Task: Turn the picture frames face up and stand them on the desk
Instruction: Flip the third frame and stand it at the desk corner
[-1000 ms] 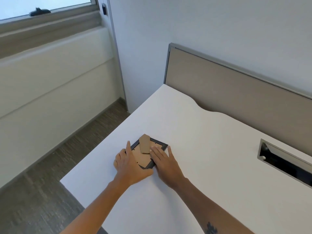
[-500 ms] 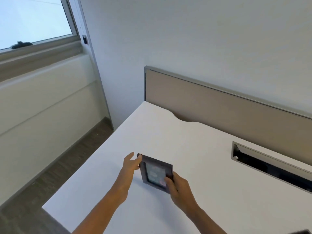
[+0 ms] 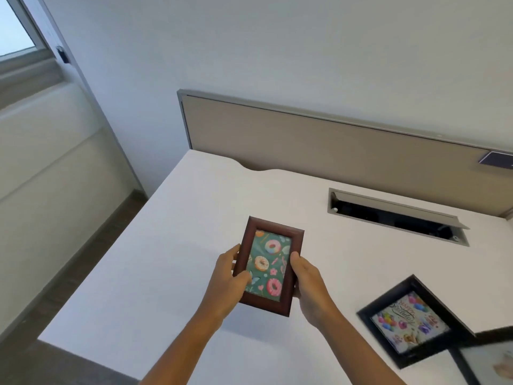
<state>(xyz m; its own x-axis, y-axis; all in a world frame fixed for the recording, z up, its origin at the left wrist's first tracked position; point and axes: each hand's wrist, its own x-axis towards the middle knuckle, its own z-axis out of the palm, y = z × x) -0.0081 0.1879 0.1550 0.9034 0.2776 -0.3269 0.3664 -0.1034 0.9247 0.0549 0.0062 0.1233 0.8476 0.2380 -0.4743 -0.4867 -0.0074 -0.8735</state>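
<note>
A brown wooden picture frame [image 3: 268,266] with a doughnut picture on green is held above the white desk [image 3: 172,232], its picture side facing me. My left hand [image 3: 229,276] grips its left edge, thumb over the lower left of the picture. My right hand [image 3: 306,282] grips its right edge. A black frame [image 3: 413,320] with a balloon birthday picture is at the right, face up and tilted; whether it stands or lies flat is unclear. A third black frame [image 3: 488,359] shows partly at the bottom right corner.
A beige divider panel [image 3: 319,143] runs along the desk's back edge. An open cable slot [image 3: 397,215] with a raised grey flap is set in the desk at the back right. The desk's left edge drops to a dark floor [image 3: 83,259]. A window [image 3: 14,29] is top left.
The brown frame lay face down under both hands a second ago. It has been lifted and turned over, and now faces me. The view has swung right, revealing two black frames.
</note>
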